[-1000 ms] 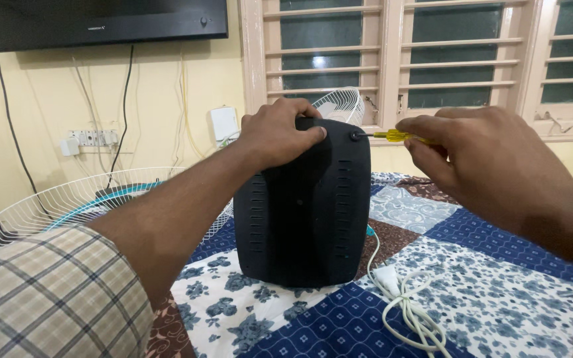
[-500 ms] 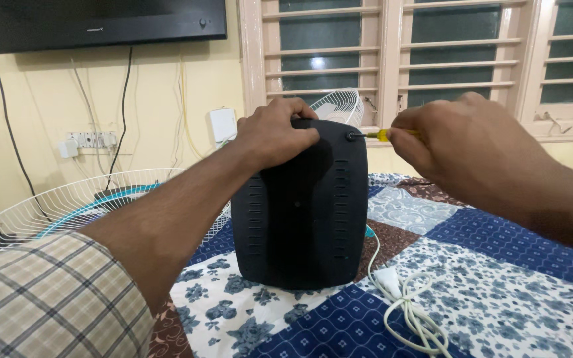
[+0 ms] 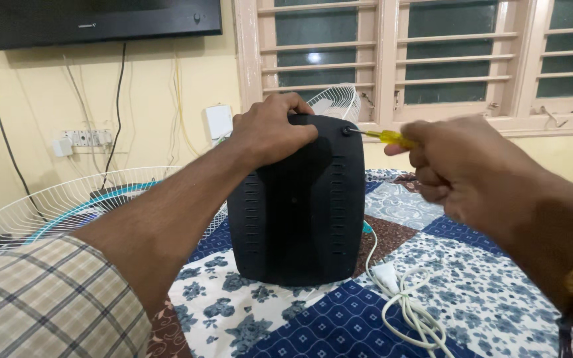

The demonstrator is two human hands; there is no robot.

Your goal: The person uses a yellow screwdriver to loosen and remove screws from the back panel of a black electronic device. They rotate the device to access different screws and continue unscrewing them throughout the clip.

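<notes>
Lying at the far left on the patchwork bed cover [image 3: 472, 292] is one white wire fan guard [image 3: 67, 202], with a second guard [image 3: 334, 101] showing behind the single black motor housing [image 3: 300, 205], which stands upright at the middle. The left hand [image 3: 270, 129] is curled closed over the housing's top edge, gripping it. One white cord [image 3: 409, 305] coils near right, and the right hand [image 3: 462, 166] is closed around one yellow-handled screwdriver [image 3: 382, 136], its tip at the housing's upper right corner.

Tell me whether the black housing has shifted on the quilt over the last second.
Cannot tell. The black housing stands upright on the same patchwork squares of the quilt, left hand gripping its top; the slight frame shift looks like head-camera motion.
</notes>
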